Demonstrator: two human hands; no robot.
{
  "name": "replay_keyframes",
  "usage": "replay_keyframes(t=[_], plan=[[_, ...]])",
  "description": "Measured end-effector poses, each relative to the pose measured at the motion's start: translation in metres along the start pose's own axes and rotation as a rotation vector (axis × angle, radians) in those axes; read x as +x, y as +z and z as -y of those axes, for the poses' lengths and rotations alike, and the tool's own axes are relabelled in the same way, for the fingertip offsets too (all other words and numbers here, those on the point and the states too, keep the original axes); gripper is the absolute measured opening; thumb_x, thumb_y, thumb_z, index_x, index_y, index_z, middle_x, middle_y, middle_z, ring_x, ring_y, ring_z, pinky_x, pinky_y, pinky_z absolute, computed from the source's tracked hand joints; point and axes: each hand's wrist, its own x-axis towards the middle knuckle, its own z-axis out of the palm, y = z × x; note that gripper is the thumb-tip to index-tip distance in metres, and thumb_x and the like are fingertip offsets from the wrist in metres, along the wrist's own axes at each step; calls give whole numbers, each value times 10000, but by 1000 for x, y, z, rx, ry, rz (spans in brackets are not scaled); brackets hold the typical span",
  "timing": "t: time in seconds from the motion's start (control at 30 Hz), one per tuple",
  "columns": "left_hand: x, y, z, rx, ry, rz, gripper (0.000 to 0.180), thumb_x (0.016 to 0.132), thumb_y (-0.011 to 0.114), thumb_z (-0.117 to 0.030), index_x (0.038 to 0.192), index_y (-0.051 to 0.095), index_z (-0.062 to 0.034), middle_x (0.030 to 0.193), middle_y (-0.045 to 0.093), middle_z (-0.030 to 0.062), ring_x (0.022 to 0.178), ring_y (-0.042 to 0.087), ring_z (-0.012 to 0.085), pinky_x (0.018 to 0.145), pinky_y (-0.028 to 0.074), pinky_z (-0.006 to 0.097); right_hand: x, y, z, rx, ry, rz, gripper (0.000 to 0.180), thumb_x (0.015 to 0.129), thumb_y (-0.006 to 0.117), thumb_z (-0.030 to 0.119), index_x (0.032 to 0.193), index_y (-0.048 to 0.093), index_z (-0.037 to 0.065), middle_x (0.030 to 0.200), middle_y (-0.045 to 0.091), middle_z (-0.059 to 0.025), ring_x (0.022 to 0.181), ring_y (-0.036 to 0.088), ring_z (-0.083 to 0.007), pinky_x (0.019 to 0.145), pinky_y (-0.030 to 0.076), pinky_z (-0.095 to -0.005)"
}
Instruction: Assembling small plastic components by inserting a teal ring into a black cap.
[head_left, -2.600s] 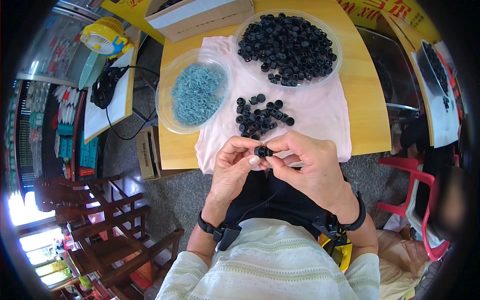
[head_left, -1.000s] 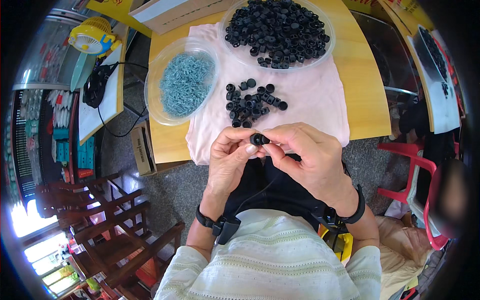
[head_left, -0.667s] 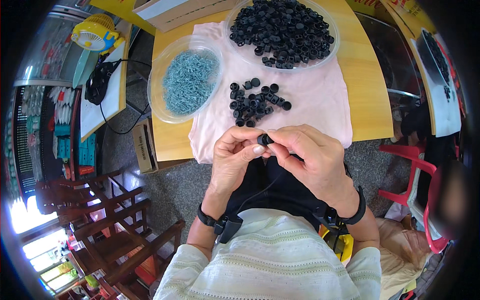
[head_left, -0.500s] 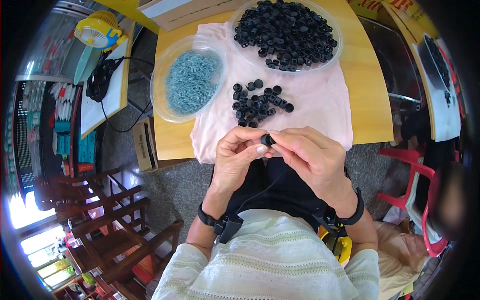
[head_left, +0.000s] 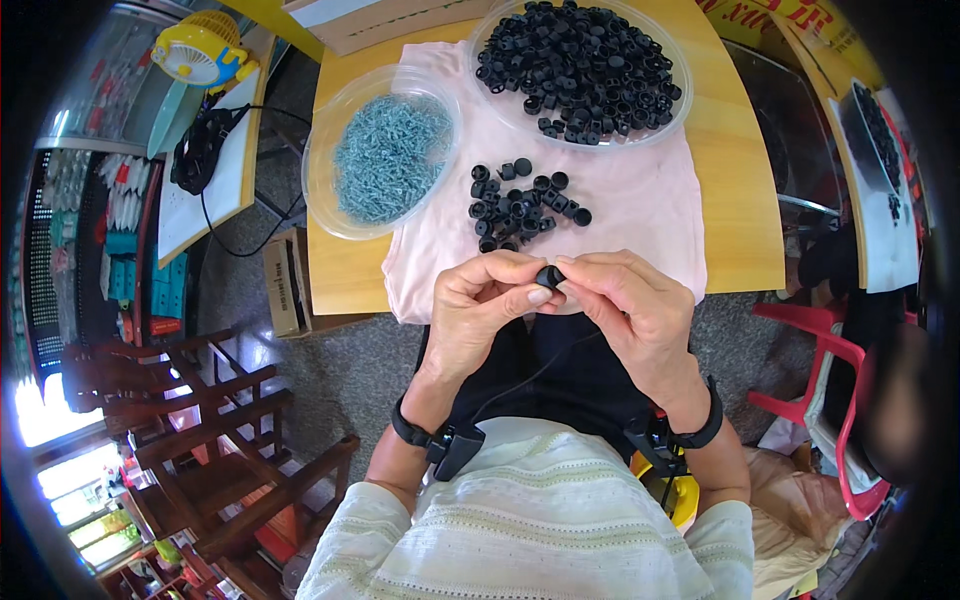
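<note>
Between my hands, over the table's near edge, is a small black round plastic part [head_left: 548, 277]. My left hand [head_left: 487, 295] pinches it from the left with thumb and fingertips. From the other side, my right hand [head_left: 630, 305] grips the same part with its fingertips. Just beyond them a loose pile of black plastic parts [head_left: 515, 207] lies on a pale pink cloth [head_left: 640, 225]. Whether a screw is in the held part cannot be made out.
A clear round tub [head_left: 318, 205] of small bluish-silver screws [head_left: 390, 155] stands at the left. A larger clear tub [head_left: 600, 143] full of black parts [head_left: 575, 65] is at the back. Red chair [head_left: 815, 370] at right, wooden chairs [head_left: 215, 450] at lower left, cardboard box [head_left: 285, 285] on the floor.
Both hands have shifted slightly right with the black part, which has turned between the fingertips. The whole view has moved a little.
</note>
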Motion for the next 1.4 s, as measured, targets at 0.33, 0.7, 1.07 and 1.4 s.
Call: replay_keyframes(t=[0.33,0.7,1.07,1.4], plan=[[4,9,6,-154,-26,12,170,828,612,83,992,617,40,989,632,152,871,668,234,777,586,332,-4,0,6,-19,59,-53,264,746,664,-73,1001,642,-7,873,646,-104,742,633,-210,618,529,-278],[7,12,9,-157,-26,9,167,848,600,61,1011,604,27,957,635,128,870,669,221,770,588,323,-3,3,-2,-97,-8,-81,255,729,680,-68,974,642,-9,858,646,-107,724,624,-211,599,514,-288],[5,9,13,-242,-119,-24,150,848,618,30,993,615,-6,945,651,108,856,666,184,769,582,313,-5,7,0,-84,-26,-78,342,681,675,-79,1010,620,-6,894,626,-116,724,616,-217,593,531,-290],[6,9,8,-194,-183,-61,101,843,648,-8,933,639,-53,945,670,63,877,641,128,790,532,277,-7,9,-6,-94,-30,-91,399,656,698,-98,1035,616,-4,916,632,-114,743,625,-219,597,541,-284]])
